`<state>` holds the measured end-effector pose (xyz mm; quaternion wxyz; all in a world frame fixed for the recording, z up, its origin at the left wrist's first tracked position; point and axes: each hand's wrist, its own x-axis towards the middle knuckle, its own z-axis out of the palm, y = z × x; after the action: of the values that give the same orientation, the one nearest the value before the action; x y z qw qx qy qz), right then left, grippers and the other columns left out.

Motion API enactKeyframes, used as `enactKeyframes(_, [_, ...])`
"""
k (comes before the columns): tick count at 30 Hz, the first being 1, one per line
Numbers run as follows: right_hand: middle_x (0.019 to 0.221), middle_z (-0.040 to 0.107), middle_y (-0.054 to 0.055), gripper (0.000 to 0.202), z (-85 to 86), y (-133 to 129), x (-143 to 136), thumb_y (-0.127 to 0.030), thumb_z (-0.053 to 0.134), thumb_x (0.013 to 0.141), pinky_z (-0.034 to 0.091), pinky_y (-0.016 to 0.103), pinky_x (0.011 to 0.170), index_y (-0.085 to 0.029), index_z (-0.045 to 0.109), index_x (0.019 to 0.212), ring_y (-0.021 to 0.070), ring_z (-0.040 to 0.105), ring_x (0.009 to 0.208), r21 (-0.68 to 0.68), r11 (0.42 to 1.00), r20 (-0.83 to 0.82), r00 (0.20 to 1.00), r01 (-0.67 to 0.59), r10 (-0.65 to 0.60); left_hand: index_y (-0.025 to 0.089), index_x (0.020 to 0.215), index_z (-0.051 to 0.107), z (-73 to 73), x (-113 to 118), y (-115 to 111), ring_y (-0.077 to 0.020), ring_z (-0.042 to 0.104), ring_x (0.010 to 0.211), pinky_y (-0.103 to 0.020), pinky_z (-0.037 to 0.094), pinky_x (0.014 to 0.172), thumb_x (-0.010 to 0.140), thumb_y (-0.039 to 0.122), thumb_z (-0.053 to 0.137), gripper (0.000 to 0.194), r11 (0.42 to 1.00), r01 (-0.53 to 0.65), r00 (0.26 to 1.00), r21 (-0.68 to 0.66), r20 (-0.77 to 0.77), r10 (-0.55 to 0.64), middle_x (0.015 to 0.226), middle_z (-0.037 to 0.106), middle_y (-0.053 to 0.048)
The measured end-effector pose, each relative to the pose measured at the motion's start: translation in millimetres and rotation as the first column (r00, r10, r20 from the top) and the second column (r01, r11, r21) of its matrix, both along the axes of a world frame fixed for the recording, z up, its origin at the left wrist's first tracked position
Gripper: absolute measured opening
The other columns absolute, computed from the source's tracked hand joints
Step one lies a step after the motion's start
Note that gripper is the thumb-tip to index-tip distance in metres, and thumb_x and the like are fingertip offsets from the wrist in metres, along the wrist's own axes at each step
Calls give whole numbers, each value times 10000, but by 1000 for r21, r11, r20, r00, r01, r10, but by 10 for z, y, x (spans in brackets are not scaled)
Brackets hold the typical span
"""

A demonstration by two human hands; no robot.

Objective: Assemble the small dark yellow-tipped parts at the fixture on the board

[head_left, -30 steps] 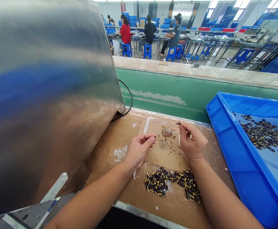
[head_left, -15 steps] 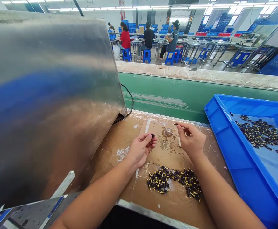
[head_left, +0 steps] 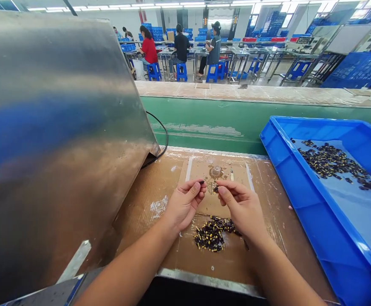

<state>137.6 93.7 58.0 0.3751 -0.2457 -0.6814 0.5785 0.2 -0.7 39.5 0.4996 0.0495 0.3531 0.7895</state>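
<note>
Between thumb and fingertips my left hand [head_left: 185, 202] pinches a small dark oval piece [head_left: 201, 182]. Close to its right, my right hand [head_left: 239, 204] is closed on another small dark piece [head_left: 216, 189]; its exact kind is too small to tell. The two hands are a short gap apart, over a cardboard sheet [head_left: 201, 207] taped to the bench. Below them lies a pile of small black-and-yellow parts [head_left: 210, 236], partly covered by my right hand. Beyond my fingers sits a small clear cup [head_left: 216, 171] on a stained patch.
At right stands a blue crate [head_left: 312, 216] with more black-and-yellow parts [head_left: 332, 161] on a sheet. A large metal housing [head_left: 58, 127] fills the left, with a black cable [head_left: 166, 140] beside it. A green conveyor belt [head_left: 204, 112] runs behind; several people sit farther off.
My right hand has come down and left from near the clear cup toward my left hand. The left hand keeps its piece. The view has shifted slightly to the right.
</note>
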Motion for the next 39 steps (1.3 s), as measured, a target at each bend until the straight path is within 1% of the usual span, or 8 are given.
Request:
enactKeyframes(4, [828, 773, 26, 218, -159, -66, -18, -332, 761, 884, 625, 275, 653, -243, 777, 1082, 149, 713, 704, -63, 998, -60, 998, -2, -2, 133, 914, 793, -15, 16, 6, -65, 657, 731, -149, 548, 739, 624, 275, 969, 367, 1000, -11, 999, -4, -32, 11, 866, 767, -61])
enactKeyframes(8, [807, 768, 20, 129, -198, -136, -9, -304, 751, 892, 625, 252, 596, -239, 767, 1002, 144, 713, 658, -36, 999, -79, 996, 40, -43, 164, 924, 766, -17, 32, 12, -78, 666, 730, -172, 558, 726, 675, 321, 942, 343, 999, -32, 997, -23, -67, 31, 837, 753, -39])
enactKeyframes(12, [878, 776, 32, 109, -213, -187, 21, -259, 736, 900, 656, 297, 699, -238, 758, 1004, 168, 741, 749, 104, 992, -43, 997, 70, -66, 165, 908, 761, -8, 45, 8, -91, 687, 750, -173, 564, 711, 678, 307, 940, 324, 999, -27, 997, -44, -70, 24, 840, 757, -41])
enactKeyframes(15, [967, 788, 31, 174, -224, -198, 40, -221, 702, 924, 654, 320, 753, -266, 759, 1082, 173, 748, 820, 217, 974, -20, 998, 70, -67, 153, 855, 773, -11, 51, 1, -88, 692, 760, -161, 561, 712, 648, 281, 956, 304, 998, 1, 998, -59, -55, -4, 866, 771, -51])
enactKeyframes(20, [1096, 785, 16, 261, -232, -195, 50, -173, 673, 947, 644, 384, 864, -312, 751, 1154, 193, 752, 965, 409, 908, -13, 995, 95, -99, 158, 803, 786, -30, 65, -6, -83, 679, 740, -171, 553, 730, 630, 301, 966, 288, 998, 32, 998, -47, -52, -35, 847, 776, -44])
enactKeyframes(24, [1093, 789, -2, 294, -229, -204, 36, -160, 676, 946, 651, 388, 864, -335, 749, 1170, 197, 760, 964, 486, 866, -25, 993, 115, -118, 183, 763, 784, -32, 74, -7, -91, 665, 762, -202, 539, 759, 638, 311, 960, 251, 999, 11, 994, -32, -110, -14, 878, 781, -36])
enactKeyframes(31, [1094, 788, -9, 323, -237, -231, 17, -133, 680, 943, 644, 374, 867, -338, 741, 1184, 190, 759, 960, 498, 859, -46, 993, 118, -110, 207, 765, 794, -20, 91, -22, -113, 680, 820, -236, 530, 836, 653, 314, 947, 218, 1000, 21, 988, -22, -150, -24, 896, 794, -33])
enactKeyframes(39, [1114, 784, 2, 318, -262, -226, 3, -139, 665, 951, 651, 393, 874, -338, 742, 1187, 203, 760, 977, 479, 868, -51, 991, 130, -120, 200, 779, 800, -11, 94, -30, -115, 677, 811, -230, 527, 820, 673, 303, 932, 198, 1000, 18, 988, -13, -150, -20, 902, 794, -45])
